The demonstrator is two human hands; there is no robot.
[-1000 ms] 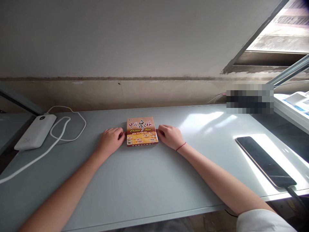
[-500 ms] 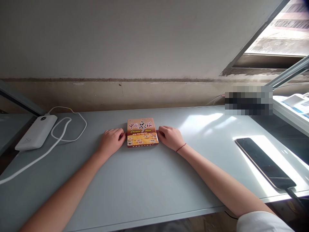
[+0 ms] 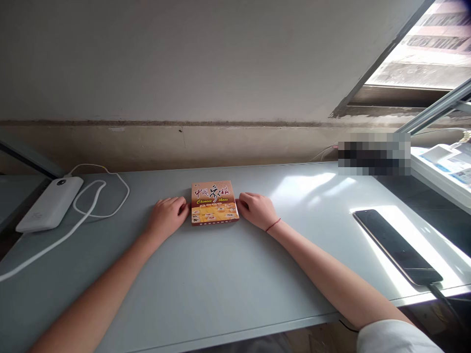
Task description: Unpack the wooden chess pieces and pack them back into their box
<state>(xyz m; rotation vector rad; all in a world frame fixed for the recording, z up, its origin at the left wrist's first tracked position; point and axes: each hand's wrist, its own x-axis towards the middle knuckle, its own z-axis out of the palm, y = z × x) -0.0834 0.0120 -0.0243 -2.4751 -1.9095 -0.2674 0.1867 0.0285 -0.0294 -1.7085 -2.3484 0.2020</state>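
A small square Chinese chess box [image 3: 215, 203], brown and orange with printed lettering and pictures of game pieces, lies flat on the grey desk [image 3: 206, 289]. At its left side rests my left hand [image 3: 168, 214], fingers curled into a loose fist, the thumb side right by the box edge. My right hand [image 3: 257, 210], also curled in a fist and with a thin red cord at the wrist, sits against or very near the box's right side. Neither fist is wrapped around the box. The inner fingers of both hands are partly hidden.
A white power bank [image 3: 51, 203] with a white cable [image 3: 66, 235] is at the left. On the right lies a dark smartphone [image 3: 397, 246] with a cord plugged in. A wall [image 3: 165, 63] stands behind the desk; a pixelated patch covers something at the back right.
The view has shifted slightly, so desk items appear a little further left. Both fists and the chess box keep the same places relative to each other.
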